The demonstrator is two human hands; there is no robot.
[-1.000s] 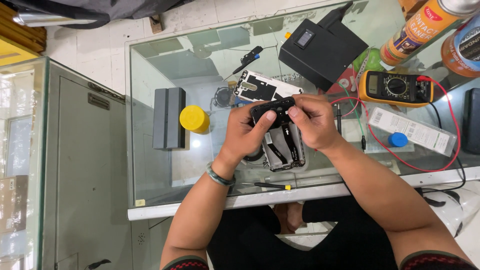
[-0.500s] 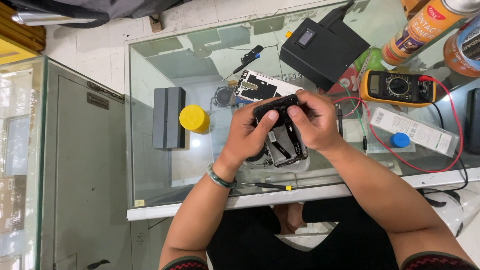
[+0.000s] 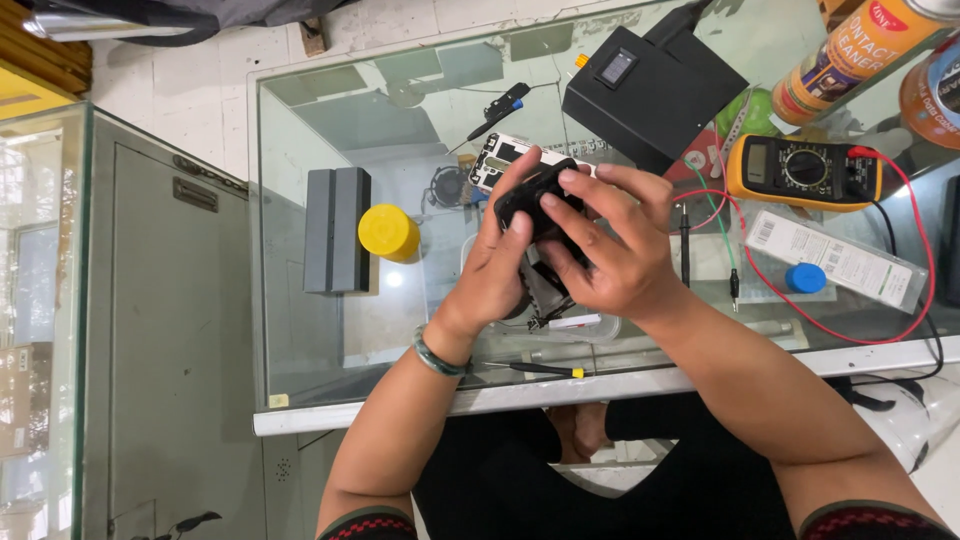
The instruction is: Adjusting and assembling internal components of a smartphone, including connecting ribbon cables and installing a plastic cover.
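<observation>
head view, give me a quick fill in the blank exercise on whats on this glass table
Both hands, the left hand and the right hand, hold a small ____ device.
The round cap beside the grey block is ____.
The multimeter has a ____ casing.
The left wrist wears a green ____.

Missing words: black; yellow; yellow; bracelet

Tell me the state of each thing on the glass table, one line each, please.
Left hand: gripping the black device.
Right hand: gripping the black device.
Black device: held above the table.
Yellow cap: standing upright.
Multimeter: lying flat, leads plugged in.
Screwdriver: lying untouched.
</observation>
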